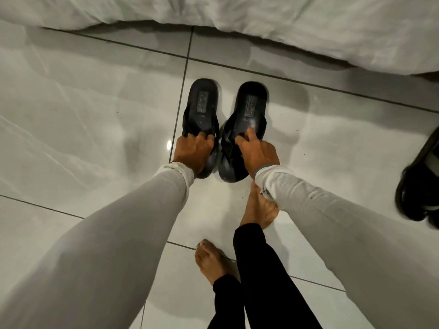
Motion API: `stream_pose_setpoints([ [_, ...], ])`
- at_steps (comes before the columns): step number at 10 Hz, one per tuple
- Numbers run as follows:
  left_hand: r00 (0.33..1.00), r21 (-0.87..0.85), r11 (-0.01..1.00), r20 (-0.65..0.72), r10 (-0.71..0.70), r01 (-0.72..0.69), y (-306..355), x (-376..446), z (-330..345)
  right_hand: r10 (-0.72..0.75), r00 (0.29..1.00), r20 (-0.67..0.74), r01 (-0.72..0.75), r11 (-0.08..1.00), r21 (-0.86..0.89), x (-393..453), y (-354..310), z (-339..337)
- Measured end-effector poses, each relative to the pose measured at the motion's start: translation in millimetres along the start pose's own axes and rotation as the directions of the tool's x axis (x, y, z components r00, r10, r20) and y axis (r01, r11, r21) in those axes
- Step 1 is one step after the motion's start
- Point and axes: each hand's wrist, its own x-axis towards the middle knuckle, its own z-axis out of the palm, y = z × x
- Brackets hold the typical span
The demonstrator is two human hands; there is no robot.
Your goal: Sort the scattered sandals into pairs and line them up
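Note:
Two black slide sandals sit side by side on the white tiled floor, heels pointing away from me. My left hand [193,148] grips the strap end of the left sandal [202,103]. The right sandal [250,108] is held at its strap by my right hand [257,153], one finger pressing on its insole. The two sandals almost touch at the strap end. At the right edge of the view lies another dark sandal [418,186] with pale straps, partly cut off.
A white bed cover [237,13] hangs along the top of the view. My bare feet [259,210] stand on the glossy tiles [83,115] just behind the pair. Open floor spreads to the left.

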Motion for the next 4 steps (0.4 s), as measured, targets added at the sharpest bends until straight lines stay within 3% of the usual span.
stream_pose_setpoints([
  [2, 1.000, 0.023, 1.000, -0.008, 0.014, -0.014, 0, -4, 2, -0.011, 0.992, 0.122, 0.001, 0.997, 0.079, -5, 8, -1],
  [4, 0.999, 0.040, 0.999, -0.050, 0.022, -0.020, 24, -50, -19, 0.123, 0.989, 0.077, -0.127, 0.991, 0.047, -70, 9, -4],
])
